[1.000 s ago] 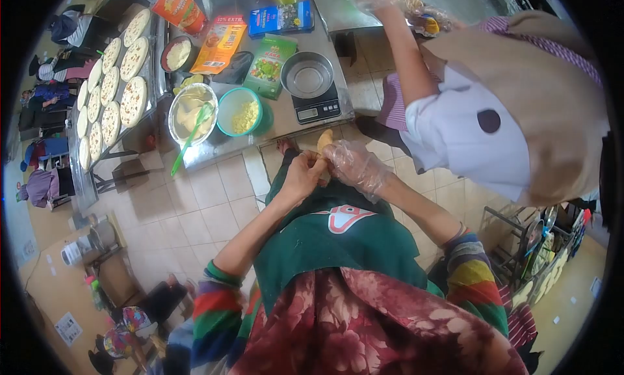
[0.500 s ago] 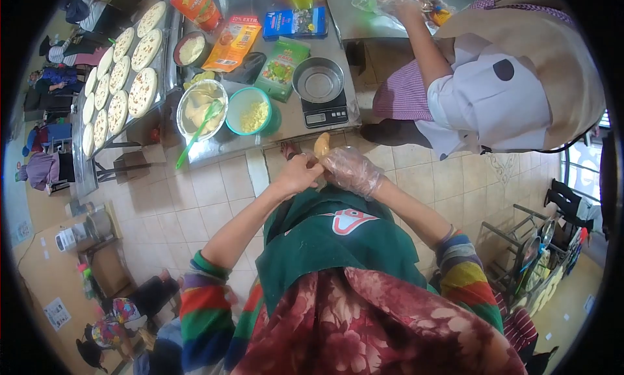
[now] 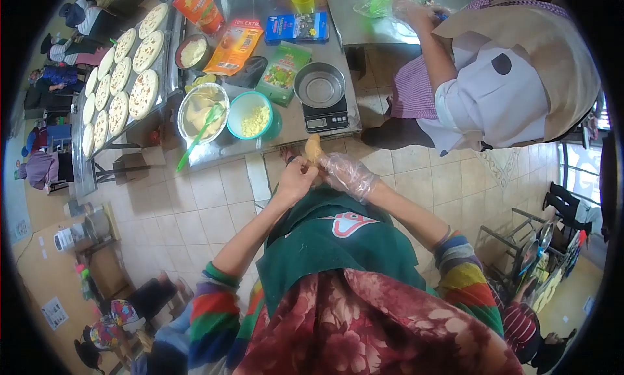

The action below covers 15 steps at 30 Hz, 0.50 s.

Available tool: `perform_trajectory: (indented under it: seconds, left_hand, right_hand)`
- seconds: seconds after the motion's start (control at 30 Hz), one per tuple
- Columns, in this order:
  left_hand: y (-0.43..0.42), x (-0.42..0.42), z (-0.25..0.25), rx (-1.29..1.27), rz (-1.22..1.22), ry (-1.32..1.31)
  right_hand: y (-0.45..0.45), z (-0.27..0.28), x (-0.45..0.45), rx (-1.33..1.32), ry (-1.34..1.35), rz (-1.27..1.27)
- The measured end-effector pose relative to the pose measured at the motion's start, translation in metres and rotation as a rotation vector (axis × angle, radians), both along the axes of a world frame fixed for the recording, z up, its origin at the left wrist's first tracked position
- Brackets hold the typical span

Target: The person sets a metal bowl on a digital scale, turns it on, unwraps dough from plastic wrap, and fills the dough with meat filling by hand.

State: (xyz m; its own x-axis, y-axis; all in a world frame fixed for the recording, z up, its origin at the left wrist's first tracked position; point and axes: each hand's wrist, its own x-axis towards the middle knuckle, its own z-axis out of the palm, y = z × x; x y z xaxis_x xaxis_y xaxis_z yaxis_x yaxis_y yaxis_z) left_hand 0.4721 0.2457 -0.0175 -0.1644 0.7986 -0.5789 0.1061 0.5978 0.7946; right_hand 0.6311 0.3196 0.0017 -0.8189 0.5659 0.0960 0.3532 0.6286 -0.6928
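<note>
My left hand (image 3: 298, 179) is bare, its fingers pinched together against my right hand; what they pinch is too small to make out. A clear plastic glove covers my right hand (image 3: 350, 174), which is closed around the lower end of a tan oblong food piece (image 3: 314, 148) that sticks up past its fingers. Both hands meet in front of my green apron, just off the table edge. Closest on the table stand a turquoise bowl (image 3: 268, 126) of pale chopped bits and a silver bowl (image 3: 184, 129) of pale dough with a green spatula (image 3: 197, 138).
A round metal pan (image 3: 319, 85) sits on a digital scale (image 3: 327, 120). Behind are a green packet (image 3: 283, 74), an orange pouch (image 3: 234, 47) and a blue box (image 3: 297, 27). Topped flat rounds (image 3: 143, 93) cover a table at left. A co-worker (image 3: 484, 92) stands at right.
Both hands have shifted slightly left, still together, with the tan piece held. The co-worker's gloved hand has moved a little right.
</note>
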Motion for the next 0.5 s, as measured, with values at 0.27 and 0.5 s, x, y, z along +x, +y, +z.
perform_trajectory:
  seconds: [0.27,0.5]
  left_hand:
    - [0.006,-0.004,0.018,-0.027,-0.057,0.120]
    - [0.027,-0.026,0.055,-0.288,-0.229,-0.052]
  right_hand:
    - [0.007,-0.004,-0.009,0.146,0.175,0.091]
    - [0.012,-0.002,-0.011,0.237,0.158,0.196]
